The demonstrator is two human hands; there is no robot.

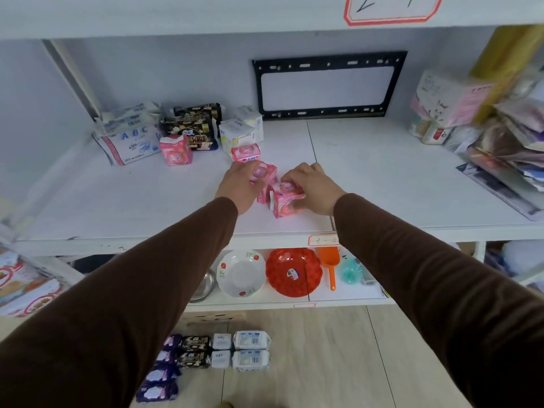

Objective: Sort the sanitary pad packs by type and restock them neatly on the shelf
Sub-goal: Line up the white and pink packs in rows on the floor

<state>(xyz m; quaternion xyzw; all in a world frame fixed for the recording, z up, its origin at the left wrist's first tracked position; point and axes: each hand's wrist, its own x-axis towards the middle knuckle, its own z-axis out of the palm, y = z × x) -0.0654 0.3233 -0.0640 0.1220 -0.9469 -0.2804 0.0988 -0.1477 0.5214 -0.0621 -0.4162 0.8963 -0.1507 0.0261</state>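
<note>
— Nearest? Brown sleeves (123, 304). Left hand (240, 187)?
— Fingers curled round a pink pad pack (263, 172), mid-shelf (382, 178).
— Right hand (313, 188)?
— Gripping another pink pack (285, 203), standing on the shelf just beside.

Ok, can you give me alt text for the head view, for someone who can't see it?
Both hands reach onto a white shelf, the left hand gripping one pink sanitary pad pack and the right hand another. Behind stand two more pink packs, a white ABC pack and a black pack; further packs lie in rows on the floor below.
</note>
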